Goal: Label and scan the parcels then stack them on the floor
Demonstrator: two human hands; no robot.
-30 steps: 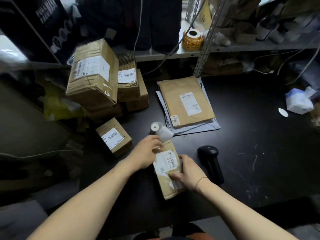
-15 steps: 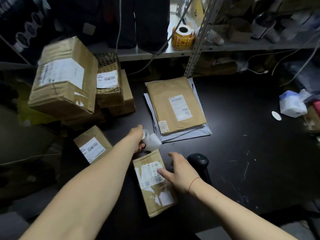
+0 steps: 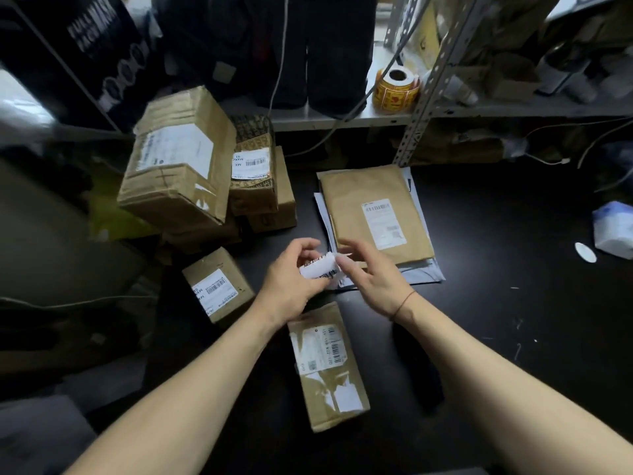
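Observation:
A small brown parcel (image 3: pixel 330 368) with a white shipping label lies on the black table (image 3: pixel 496 303) below my hands. My left hand (image 3: pixel 291 286) grips a small white roll of labels (image 3: pixel 320 269) above the table. My right hand (image 3: pixel 368 274) meets it from the right, its fingertips pinching the roll's loose end. The black scanner (image 3: pixel 423 375) lies mostly hidden under my right forearm. A flat brown envelope parcel (image 3: pixel 373 214) rests on grey mailers behind my hands.
Several cardboard boxes (image 3: pixel 181 173) are stacked at the table's left, with one small box (image 3: pixel 215 286) lower down. A yellow sticker roll (image 3: pixel 395 87) sits on the metal shelf behind. A white bag (image 3: pixel 613 231) and a white disc (image 3: pixel 585 252) lie at the right.
My left hand has lifted the label roll off the table. My right hand left the small parcel and came up to the roll. The parcel now lies untouched.

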